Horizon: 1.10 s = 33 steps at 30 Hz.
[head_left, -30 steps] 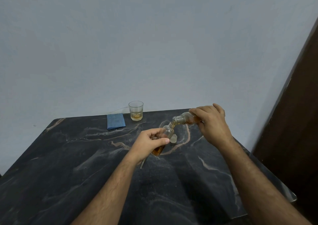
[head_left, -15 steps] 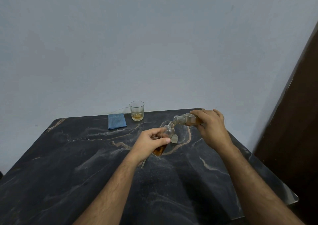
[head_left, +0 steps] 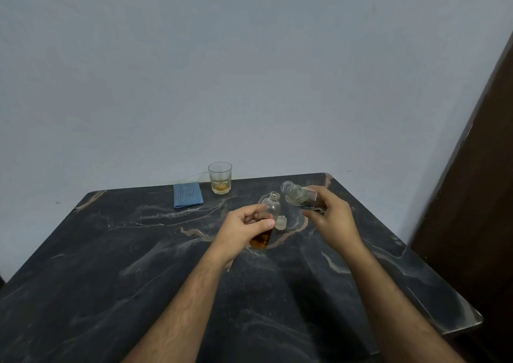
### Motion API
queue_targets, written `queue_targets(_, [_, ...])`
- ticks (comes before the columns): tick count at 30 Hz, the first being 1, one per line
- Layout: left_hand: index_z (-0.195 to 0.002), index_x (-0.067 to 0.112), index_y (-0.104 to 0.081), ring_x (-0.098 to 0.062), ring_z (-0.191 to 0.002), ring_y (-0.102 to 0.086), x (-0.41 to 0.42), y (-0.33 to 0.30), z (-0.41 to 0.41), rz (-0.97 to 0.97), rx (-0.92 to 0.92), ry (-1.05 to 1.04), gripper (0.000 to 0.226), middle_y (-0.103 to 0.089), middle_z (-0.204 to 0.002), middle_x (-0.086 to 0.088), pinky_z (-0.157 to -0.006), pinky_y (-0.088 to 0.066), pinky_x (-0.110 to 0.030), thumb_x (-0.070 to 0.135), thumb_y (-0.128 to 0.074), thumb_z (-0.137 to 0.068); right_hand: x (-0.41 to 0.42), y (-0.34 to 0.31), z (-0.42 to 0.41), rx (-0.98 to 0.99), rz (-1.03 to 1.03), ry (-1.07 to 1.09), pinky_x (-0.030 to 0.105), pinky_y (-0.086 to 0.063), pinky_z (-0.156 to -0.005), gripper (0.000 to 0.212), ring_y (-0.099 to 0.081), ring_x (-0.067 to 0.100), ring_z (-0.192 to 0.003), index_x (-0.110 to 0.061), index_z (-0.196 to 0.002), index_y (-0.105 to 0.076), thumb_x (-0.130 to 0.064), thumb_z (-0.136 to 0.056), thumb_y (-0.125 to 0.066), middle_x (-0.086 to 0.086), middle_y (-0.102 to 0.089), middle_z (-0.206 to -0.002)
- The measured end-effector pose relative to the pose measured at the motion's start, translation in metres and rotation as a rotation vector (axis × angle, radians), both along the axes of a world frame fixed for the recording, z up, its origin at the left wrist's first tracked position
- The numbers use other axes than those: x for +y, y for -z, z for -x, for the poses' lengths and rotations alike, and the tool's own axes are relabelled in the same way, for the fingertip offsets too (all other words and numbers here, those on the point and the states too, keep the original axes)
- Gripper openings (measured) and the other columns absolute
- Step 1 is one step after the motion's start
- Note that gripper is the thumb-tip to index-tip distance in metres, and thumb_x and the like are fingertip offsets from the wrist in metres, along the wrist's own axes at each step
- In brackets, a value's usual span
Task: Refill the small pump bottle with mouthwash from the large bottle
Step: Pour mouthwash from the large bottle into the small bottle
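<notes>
My left hand (head_left: 244, 230) grips the small clear bottle (head_left: 270, 210), which has no pump on it and leans slightly right. Amber mouthwash fills its lower part (head_left: 261, 241). My right hand (head_left: 331, 218) holds the large clear bottle (head_left: 297, 194) just right of the small one. Its open mouth points up and to the left, a short gap away from the small bottle's neck, and no liquid runs out. A pale cap (head_left: 281, 222) lies on the table between my hands.
A drinking glass (head_left: 220, 178) with a little amber liquid stands at the back edge of the dark marble table (head_left: 111, 265). A folded blue cloth (head_left: 188, 195) lies left of it. A dark wooden door (head_left: 477, 210) is at the right.
The large bottle was tipped with its mouth over the small bottle's neck, pouring. My right hand has since tilted it back upward and drawn it away to the right. My left hand stayed put.
</notes>
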State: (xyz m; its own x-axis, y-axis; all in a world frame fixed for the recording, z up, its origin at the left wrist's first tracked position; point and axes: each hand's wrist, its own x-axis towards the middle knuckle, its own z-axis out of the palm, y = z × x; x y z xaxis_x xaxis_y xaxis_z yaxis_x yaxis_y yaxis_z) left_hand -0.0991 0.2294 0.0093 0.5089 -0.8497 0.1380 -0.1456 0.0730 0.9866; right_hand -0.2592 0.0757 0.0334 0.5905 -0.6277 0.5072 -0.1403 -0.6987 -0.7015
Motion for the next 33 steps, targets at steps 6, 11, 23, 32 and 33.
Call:
queue_targets(6, [-0.113, 0.019, -0.067, -0.013, -0.104, -0.069, -0.001, 0.005, -0.003, -0.001, 0.037, -0.065, 0.034, -0.076, -0.105, 0.001, -0.096, -0.053, -0.038, 0.018, -0.079, -0.081, -0.005, 0.015, -0.006, -0.072, -0.360, 0.043, 0.022, -0.057, -0.081, 0.046, -0.066, 0.009, -0.102, -0.023, -0.124, -0.056, -0.008, -0.084, -0.076, -0.009, -0.066, -0.112])
queue_targets(11, [-0.113, 0.019, -0.066, -0.015, -0.107, -0.068, 0.001, 0.013, -0.008, -0.009, 0.043, -0.127, 0.039, -0.075, -0.106, 0.002, -0.099, -0.053, -0.046, 0.020, -0.082, -0.078, -0.016, 0.034, -0.006, -0.074, -0.593, 0.134, 0.031, -0.054, -0.086, 0.058, -0.059, 0.024, -0.118, -0.018, -0.138, -0.047, -0.012, -0.087, -0.074, 0.004, -0.058, -0.134])
queue_targets(23, [-0.117, 0.019, -0.061, -0.018, -0.109, -0.064, 0.003, 0.021, -0.007, -0.022, 0.071, -0.182, 0.039, -0.068, -0.112, -0.002, -0.089, -0.056, -0.034, 0.016, -0.078, -0.082, -0.027, 0.054, -0.012, -0.120, -0.712, 0.210, 0.045, -0.051, -0.101, 0.052, -0.057, 0.024, -0.123, -0.020, -0.134, -0.048, -0.012, -0.088, -0.072, 0.003, -0.056, -0.137])
queue_targets(32, [-0.115, 0.019, -0.061, -0.019, -0.110, -0.064, 0.003, 0.024, -0.007, -0.022, 0.086, -0.197, 0.038, -0.068, -0.114, -0.002, -0.097, -0.054, -0.040, 0.017, -0.078, -0.081, -0.028, 0.059, -0.009, -0.112, -0.708, 0.184, 0.049, -0.051, -0.102, 0.052, -0.059, 0.024, -0.121, -0.020, -0.133, -0.050, -0.012, -0.087, -0.073, 0.002, -0.059, -0.134])
queue_targets(33, [-0.115, 0.020, -0.061, -0.020, -0.110, -0.065, 0.003, 0.026, -0.008, -0.023, 0.088, -0.199, 0.038, -0.068, -0.114, -0.002, -0.098, -0.053, -0.043, 0.017, -0.079, -0.081, -0.028, 0.060, -0.009, -0.112, -0.704, 0.180, 0.049, -0.051, -0.102, 0.052, -0.060, 0.024, -0.120, -0.020, -0.132, -0.050, -0.012, -0.086, -0.074, 0.002, -0.059, -0.133])
